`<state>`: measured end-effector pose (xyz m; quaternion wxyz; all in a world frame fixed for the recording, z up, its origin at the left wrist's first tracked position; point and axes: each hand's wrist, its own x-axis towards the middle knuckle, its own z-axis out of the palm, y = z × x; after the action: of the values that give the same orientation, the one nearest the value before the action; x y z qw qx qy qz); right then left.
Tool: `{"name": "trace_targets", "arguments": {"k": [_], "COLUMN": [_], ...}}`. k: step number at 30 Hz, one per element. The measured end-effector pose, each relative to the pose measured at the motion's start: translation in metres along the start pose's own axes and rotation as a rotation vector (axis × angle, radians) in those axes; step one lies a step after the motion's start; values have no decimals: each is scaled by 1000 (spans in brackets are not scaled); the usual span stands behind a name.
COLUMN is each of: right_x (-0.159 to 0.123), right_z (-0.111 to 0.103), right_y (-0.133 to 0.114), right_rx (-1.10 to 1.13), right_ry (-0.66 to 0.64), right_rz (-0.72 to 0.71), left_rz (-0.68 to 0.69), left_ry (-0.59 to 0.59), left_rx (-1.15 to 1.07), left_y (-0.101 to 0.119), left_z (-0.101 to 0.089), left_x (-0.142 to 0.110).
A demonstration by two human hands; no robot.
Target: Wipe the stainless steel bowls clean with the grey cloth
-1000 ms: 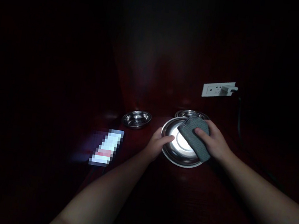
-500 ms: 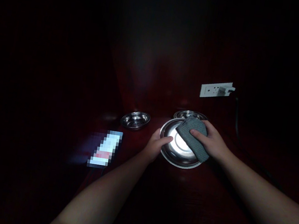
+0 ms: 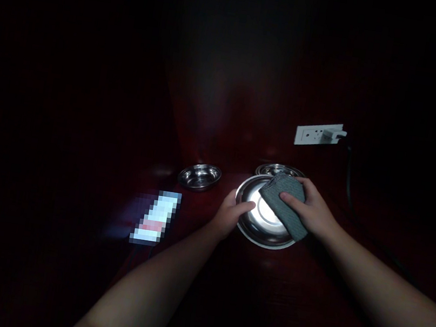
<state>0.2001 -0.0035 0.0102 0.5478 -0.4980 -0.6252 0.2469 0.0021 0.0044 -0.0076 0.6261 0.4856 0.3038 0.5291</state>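
Note:
A shiny metal bowl (image 3: 263, 235) is tilted toward me, with a bright glare on its inside. My left hand (image 3: 232, 214) grips its left rim, thumb over the inner surface and fingers hidden behind. My right hand (image 3: 312, 206) is closed around a grey-green scouring pad (image 3: 285, 209), which lies over the bowl's right side. The pad's upper corner has a meshy, darker texture. Just behind the held bowl, more metal bowls (image 3: 281, 169) appear to be stacked, partly covered by it and by my right hand.
Another metal bowl (image 3: 199, 177) rests on the dark red surface at left. Nearer me on that side lies a glowing, pixelated screen (image 3: 155, 218). On the back wall, a white socket plate (image 3: 308, 136) holds a plug with a dark cable (image 3: 350, 175) running down to the right.
Everything in view has shifted slightly right and down together. Both hands keep their grips, and the pad stays at nearly the same place on the bowl.

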Motion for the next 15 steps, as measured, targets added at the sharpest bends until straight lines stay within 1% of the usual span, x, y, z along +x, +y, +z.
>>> {"name": "trace_targets", "arguments": {"k": [5, 9, 15], "right_x": [-1, -2, -1], "right_z": [0, -1, -2], "right_y": [-5, -9, -9], "right_rx": [65, 76, 82], "right_ry": [-36, -49, -62], "right_rz": [-5, -7, -10], "left_rz": [4, 4, -4], "left_ry": [8, 12, 15], "left_rx": [26, 34, 42], "left_y": [4, 6, 8], "left_z": [1, 2, 3], "left_x": [-1, -2, -4]}}
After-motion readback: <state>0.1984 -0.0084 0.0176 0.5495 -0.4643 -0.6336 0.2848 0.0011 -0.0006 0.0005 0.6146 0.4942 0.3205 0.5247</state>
